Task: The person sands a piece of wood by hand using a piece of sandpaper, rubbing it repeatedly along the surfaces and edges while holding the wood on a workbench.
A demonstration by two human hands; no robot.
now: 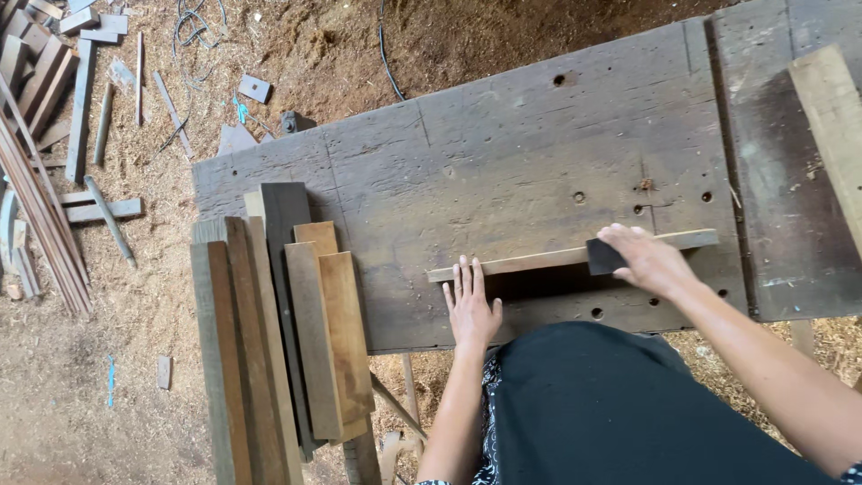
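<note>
A long thin wooden strip (530, 262) stands on edge across a weathered workbench (503, 162). My left hand (470, 307) lies flat against the strip near its left end, fingers spread. My right hand (645, 258) grips a dark sanding block (604, 257) pressed to the strip's near face toward the right end.
Several planks (269, 350) are stacked on the bench's left end, overhanging its front edge. A pale board (833, 126) lies at the far right. Offcuts (81, 108), slats and cables litter the sawdust floor at left. My dark-clothed lap (611, 413) fills the lower middle.
</note>
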